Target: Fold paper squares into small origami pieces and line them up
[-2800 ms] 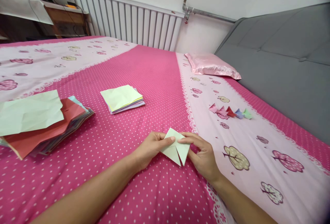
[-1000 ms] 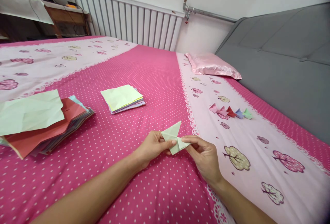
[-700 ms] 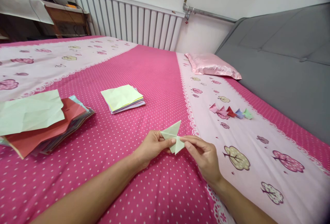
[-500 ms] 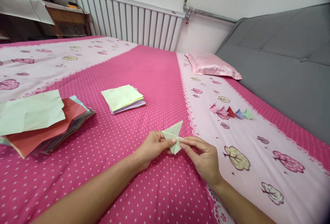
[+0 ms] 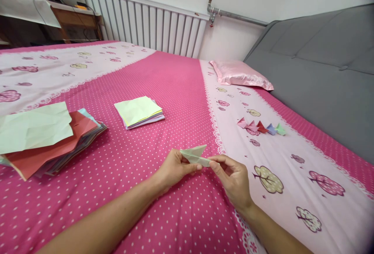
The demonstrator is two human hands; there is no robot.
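A pale green folded paper [image 5: 194, 154] is held between both hands just above the pink dotted bedspread [image 5: 175, 215]. My left hand [image 5: 175, 168] pinches its left part, thumb lying along the near side. With thumb and fingers, my right hand [image 5: 230, 176] grips the right end. One pointed flap sticks up from the fold. On the bed to the right stands a row of small folded paper pieces [image 5: 262, 127] in pink, red, blue and green.
A neat stack of square paper sheets [image 5: 139, 112] lies beyond my left hand. Farther left is a bigger, uneven pile of coloured paper [image 5: 37, 127]. A pink satin pillow [image 5: 241, 75] rests near the grey headboard [image 5: 318, 51]. Behind the bed is a white radiator [image 5: 146, 22].
The pale green paper has been turned and folded along its middle, so it looks narrower. My right hand has shifted its hold slightly to the right. The paper stacks stay where they were.
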